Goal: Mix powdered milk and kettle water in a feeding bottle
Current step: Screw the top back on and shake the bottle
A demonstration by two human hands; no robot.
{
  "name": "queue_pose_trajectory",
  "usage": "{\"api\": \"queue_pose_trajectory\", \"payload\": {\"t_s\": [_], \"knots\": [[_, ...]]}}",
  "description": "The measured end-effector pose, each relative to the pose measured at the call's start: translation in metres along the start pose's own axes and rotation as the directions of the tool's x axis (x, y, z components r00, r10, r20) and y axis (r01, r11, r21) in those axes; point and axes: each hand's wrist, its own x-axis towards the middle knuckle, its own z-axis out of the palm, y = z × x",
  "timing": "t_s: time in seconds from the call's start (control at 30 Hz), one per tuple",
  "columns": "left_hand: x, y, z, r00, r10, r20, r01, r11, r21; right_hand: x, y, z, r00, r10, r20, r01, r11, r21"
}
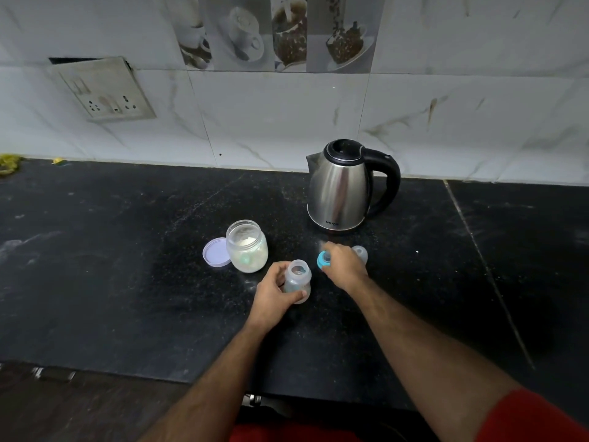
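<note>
**Two hands at a feeding bottle on a dark kitchen counter**

A grey wall socket plate sits on the tiled wall in the upper left of the frame. On the black stone counter, left of centre, a pale lilac round lid lies touching an open clear glass jar of white milk powder. Just right of it, near the frame's centre, the left hand curls its fingers and thumb around an uncapped translucent plastic feeding bottle, standing upright. The right hand pinches a blue bottle collar. Beside it sits a clear dome cap. Behind stands a steel kettle with black handle.
</note>
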Motion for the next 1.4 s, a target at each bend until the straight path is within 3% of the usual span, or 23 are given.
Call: {"api": "queue_pose_trajectory", "payload": {"t_s": [0.23, 0.47, 0.8, 1.1, 1.4], "knots": [[-0.009, -0.009, -0.001, 0.999, 0.023, 0.033, -0.024, 1.000, 0.014, -0.043, 0.001, -0.017, 0.998, 0.028, -0.054, -0.023, 0.996, 0.087], [-0.016, -0.013, 0.000, 0.994, 0.064, 0.089, -0.068, 0.997, 0.039, -0.079, -0.003, -0.036, 0.976, 0.173, -0.130, -0.138, 0.962, 0.236], [-0.007, -0.005, 0.002, 0.980, 0.065, 0.186, -0.082, 0.993, 0.084, -0.100, -0.021, -0.061, 0.970, 0.126, -0.206, -0.061, 0.954, 0.295], [0.001, -0.009, -0.002, 0.964, 0.093, 0.249, -0.116, 0.990, 0.080, -0.094, -0.046, -0.069, 0.991, 0.020, -0.129, 0.003, 0.984, 0.176], [0.004, -0.011, -0.004, 0.959, 0.108, 0.262, -0.140, 0.984, 0.107, -0.082, -0.067, -0.072, 0.993, -0.097, 0.072, 0.103, 0.990, -0.095]]}}
